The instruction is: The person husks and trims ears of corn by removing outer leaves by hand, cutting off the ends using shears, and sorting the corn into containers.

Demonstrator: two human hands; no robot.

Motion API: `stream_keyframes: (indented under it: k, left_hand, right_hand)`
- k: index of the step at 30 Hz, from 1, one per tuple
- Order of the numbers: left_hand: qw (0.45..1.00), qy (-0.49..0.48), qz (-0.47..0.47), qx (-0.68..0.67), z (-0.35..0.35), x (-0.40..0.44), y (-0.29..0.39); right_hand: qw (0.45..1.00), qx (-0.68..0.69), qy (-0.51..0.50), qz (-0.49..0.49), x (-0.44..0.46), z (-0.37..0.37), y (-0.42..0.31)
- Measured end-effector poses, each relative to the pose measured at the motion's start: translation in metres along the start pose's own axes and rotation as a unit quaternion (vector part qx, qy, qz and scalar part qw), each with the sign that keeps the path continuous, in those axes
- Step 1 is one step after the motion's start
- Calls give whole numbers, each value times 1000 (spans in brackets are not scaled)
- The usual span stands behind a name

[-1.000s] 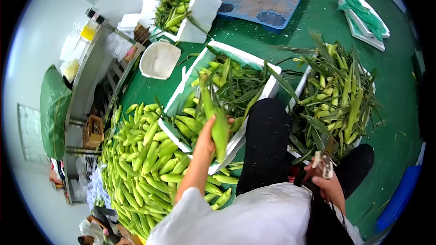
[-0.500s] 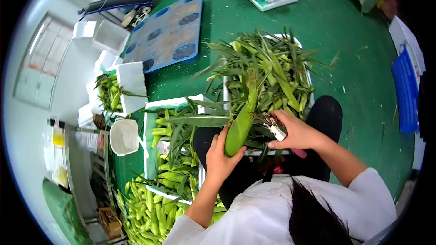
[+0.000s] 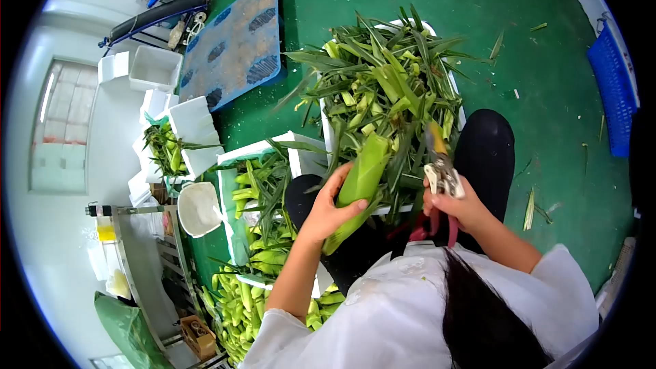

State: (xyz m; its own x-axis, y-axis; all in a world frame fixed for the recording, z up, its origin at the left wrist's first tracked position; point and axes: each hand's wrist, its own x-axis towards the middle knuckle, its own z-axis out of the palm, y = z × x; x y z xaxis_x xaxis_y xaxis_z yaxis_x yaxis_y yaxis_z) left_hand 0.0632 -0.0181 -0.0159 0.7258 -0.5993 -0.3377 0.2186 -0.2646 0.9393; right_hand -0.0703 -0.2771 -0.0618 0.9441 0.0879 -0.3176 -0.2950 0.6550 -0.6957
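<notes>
My left hand is wrapped round an ear of corn in its green husk, its blunt upper end pointing away from me. In my right hand is a pair of pruning shears with red handles; the blades point forward and look blurred. The shears are to the right of the corn, apart from it. Just ahead of both hands stands a white bin heaped with cut husks and leaves.
At my left, a white foam box holds corn and leaves, beside a pile of husked-on ears. A white bucket and a blue pallet are farther left. A blue crate leans at the right.
The corn's long, leafy upper end is gone, leaving a blunt end. The shears have turned so that their blades point forward. My view has shifted slightly.
</notes>
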Motion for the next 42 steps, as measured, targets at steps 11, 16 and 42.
stream_keyframes:
  k: [11,16,42]
  left_hand:
    - [861,335,203,-325,58,51,27]
    - [841,344,216,-356,80,49,-3]
    - [980,37,45,-190,-4,-22,-18]
  right_hand:
    - [992,-49,-43,109,7,18,16]
    - [977,-202,49,-49,60,10,29]
    - [928,-194,-267,172,48,43,-28]
